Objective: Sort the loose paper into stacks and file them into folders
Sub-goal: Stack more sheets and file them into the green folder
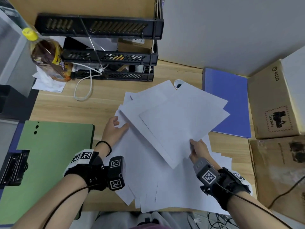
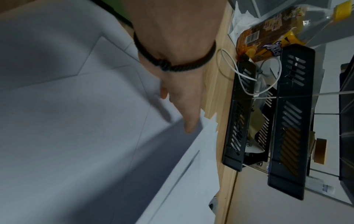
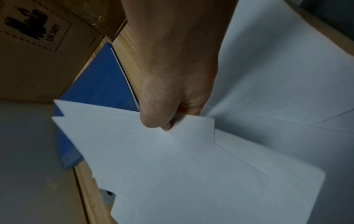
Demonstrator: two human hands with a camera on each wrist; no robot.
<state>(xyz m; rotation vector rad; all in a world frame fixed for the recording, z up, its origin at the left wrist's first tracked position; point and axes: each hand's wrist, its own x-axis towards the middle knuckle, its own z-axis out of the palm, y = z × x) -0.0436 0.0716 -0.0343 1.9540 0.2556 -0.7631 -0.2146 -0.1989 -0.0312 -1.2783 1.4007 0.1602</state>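
Note:
Loose white sheets (image 1: 165, 187) lie fanned over the near half of the wooden desk. My right hand (image 1: 194, 144) pinches the near corner of a bundle of several sheets (image 1: 173, 116) and holds it raised and tilted above the rest; the right wrist view shows the thumb of this hand (image 3: 166, 125) on top of the bundle (image 3: 191, 166). My left hand (image 1: 119, 124) touches the bundle's left edge with its fingers (image 2: 188, 125) stretched out. A green folder (image 1: 49, 154) lies at the near left. A blue folder (image 1: 231, 90) lies at the back right, partly under the paper.
A black stacked tray rack (image 1: 107, 57) stands at the back, with a yellow-capped bottle (image 1: 47, 57) and a white cable (image 1: 82, 91) beside it. Cardboard boxes (image 1: 272, 103) line the right edge. A small white round object (image 1: 179, 83) peeks out behind the sheets.

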